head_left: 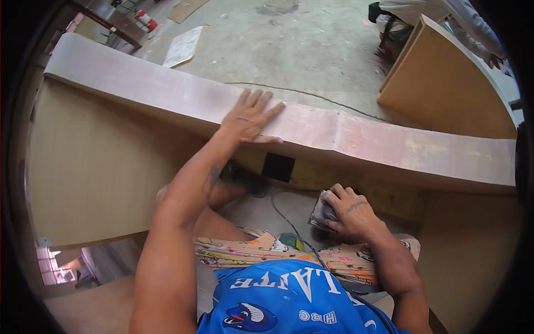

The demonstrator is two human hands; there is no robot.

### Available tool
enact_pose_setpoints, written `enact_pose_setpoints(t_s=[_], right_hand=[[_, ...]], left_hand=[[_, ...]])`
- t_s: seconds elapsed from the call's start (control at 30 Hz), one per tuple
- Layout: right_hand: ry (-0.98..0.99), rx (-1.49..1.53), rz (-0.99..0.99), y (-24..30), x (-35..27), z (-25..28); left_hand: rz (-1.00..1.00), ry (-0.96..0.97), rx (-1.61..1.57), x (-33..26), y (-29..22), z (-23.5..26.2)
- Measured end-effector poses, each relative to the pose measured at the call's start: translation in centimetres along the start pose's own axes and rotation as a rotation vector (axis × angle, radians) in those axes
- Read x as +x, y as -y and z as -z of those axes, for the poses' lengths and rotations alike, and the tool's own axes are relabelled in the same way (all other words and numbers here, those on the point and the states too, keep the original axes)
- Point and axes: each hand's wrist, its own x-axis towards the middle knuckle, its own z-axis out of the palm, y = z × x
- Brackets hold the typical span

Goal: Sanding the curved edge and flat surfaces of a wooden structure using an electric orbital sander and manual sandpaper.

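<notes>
A long, curved wooden piece with a pale, filler-coated top edge (156, 72) runs across in front of me. My left hand (248, 118) lies flat on that edge near its middle, fingers spread, holding nothing. Below and to the right, on the near side, my right hand (351, 207) grips a dusty power sander (322, 213), held above my lap and apart from the edge. Its underside is partly hidden. A dark cord (292, 225) passes over my shorts. Pinkish and yellowish patches mark the edge's right part, and a raised seam (336, 129) crosses it.
Wooden side panels stand at left (94, 161) and right (473, 239). A dark square (278, 167) shows under the edge. Beyond lie a floor cable (311, 100) and a white sheet (183, 46). Another person's sleeve (473, 28) is beside a curved wooden piece (439, 72).
</notes>
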Motion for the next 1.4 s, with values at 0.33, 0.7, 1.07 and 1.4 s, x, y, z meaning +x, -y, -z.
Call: enact_pose_setpoints(t_s=[0.33, 0.7, 1.07, 1.4], right_hand=[[0.091, -0.026, -0.016, 0.5, 0.0, 0.3], [0.076, -0.026, 0.031, 0.8, 0.4, 0.2], [0.025, -0.070, 0.092, -0.3, 0.5, 0.2], [0.064, -0.089, 0.050, -0.8, -0.1, 0.2]], left_hand=[[0.100, -0.001, -0.114, 0.5, -1.0, -0.2], [0.316, -0.020, -0.199, 5.5, -9.9, -2.9], [0.256, 0.158, -0.011, 0.1, 1.1, 0.6], [0.623, 0.265, 0.344, -4.7, 10.0, 8.4]])
